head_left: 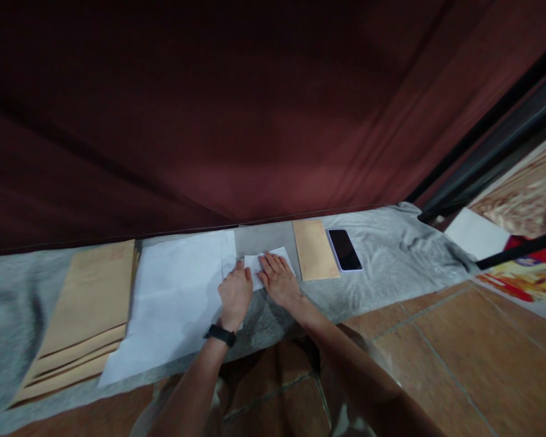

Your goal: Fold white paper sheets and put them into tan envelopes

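Note:
A small piece of folded white paper [253,263] lies on the grey cloth in front of me. My right hand [278,279] rests flat on it, fingers spread. At the paper's left edge is my left hand [236,294], its fingers curled in and its thumb beside the paper. Whatever those fingers hold, if anything, is hidden. Large white sheets [173,297] lie under and to the left of my left hand. To the right of the folded paper lies a single brown envelope [317,250].
A phone [344,250] with a dark screen lies right of the single envelope. Several large brown envelopes [91,291] are stacked at the left on the grey cloth [391,255]. Dark red fabric [255,121] rises behind. A colourful printed box [528,279] stands at the far right, beyond a dark bar.

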Demonstrator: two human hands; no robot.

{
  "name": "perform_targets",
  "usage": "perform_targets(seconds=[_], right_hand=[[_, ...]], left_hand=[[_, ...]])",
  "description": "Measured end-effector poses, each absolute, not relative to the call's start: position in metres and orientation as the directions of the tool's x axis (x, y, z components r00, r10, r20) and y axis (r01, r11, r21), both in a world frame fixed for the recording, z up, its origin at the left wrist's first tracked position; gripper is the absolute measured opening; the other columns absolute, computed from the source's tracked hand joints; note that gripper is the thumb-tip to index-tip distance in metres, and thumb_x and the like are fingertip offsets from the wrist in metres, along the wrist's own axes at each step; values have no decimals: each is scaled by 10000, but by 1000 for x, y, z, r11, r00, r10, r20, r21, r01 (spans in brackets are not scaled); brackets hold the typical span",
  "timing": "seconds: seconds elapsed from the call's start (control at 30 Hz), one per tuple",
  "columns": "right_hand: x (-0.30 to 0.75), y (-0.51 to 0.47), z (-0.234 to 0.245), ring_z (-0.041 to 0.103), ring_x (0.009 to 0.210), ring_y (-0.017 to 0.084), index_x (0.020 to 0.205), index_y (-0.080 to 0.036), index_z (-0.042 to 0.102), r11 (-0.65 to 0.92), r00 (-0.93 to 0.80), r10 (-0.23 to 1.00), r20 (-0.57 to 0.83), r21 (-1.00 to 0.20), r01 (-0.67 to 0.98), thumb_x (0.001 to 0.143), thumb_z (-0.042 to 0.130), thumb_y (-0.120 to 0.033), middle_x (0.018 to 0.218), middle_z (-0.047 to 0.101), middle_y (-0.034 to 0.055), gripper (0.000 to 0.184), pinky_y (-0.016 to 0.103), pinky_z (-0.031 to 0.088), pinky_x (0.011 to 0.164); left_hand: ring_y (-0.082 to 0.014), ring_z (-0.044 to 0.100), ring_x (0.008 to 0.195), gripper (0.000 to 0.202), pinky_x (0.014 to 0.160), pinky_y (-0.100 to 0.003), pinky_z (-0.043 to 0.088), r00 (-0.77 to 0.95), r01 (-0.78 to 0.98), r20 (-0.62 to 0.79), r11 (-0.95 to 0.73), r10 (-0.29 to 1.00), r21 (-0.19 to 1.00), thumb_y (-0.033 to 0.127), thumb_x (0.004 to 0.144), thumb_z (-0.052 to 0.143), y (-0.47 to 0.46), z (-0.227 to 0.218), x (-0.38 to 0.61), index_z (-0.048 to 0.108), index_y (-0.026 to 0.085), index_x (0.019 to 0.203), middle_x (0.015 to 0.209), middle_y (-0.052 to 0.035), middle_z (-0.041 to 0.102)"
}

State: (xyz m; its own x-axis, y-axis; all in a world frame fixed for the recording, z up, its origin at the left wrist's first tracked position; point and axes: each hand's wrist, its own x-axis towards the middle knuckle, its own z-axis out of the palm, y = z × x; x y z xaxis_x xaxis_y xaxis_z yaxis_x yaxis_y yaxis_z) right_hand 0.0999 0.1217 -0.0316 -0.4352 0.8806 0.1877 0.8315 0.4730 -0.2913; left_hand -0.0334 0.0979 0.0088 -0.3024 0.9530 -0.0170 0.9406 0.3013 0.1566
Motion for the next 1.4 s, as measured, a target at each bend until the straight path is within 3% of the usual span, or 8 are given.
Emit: perform_targets(seconds=[0.37,0.77,0.97,1.2,1.4], right_hand=[[100,121,-39,313,1505,240,1544,-173,392,457,-422,888,184,-249,854,1070,354,-405,1626,328,85,529,441,228,1240],[113,121,-41,343,1489,259,1542,-129,384,374,-320,917,239,-228,899,1058,389,-433,1600,378,128,572,443,260,1216],[120,122,-40,382,1465,270,1548,-110,372,321,-271,933,236,-207,924,1062,362,-366,1595,380,144,549,462,254,1212],[133,123,-33,301,1504,299,1535,-30,366,219,-191,968,163,-173,960,1060,331,-303,1599,344,185,549,498,178,1239],[140,126,-20,258,1524,296,1533,-40,377,203,-167,969,180,-205,958,1036,376,-236,1616,299,192,534,522,181,1240]], left_hand=[[-273,737,922,428,732,-335,521,-296,942,-29,297,955,153,291,1027,303,98,10,-32,540,106,1331,945,-175,747],[-277,735,928,430,738,-339,520,-302,939,-56,307,952,153,282,1026,287,97,15,-34,538,127,1339,963,-161,752],[-263,735,911,410,737,-329,522,-305,941,-59,310,951,135,290,1029,299,97,12,-35,547,136,1316,939,-155,746],[-276,734,907,410,732,-349,528,-301,939,-72,309,951,148,283,1030,275,96,14,-36,559,136,1288,947,-157,742],[-268,727,950,414,765,-342,524,-313,930,-97,325,945,172,295,1027,291,96,16,-37,552,138,1308,993,-162,744]])
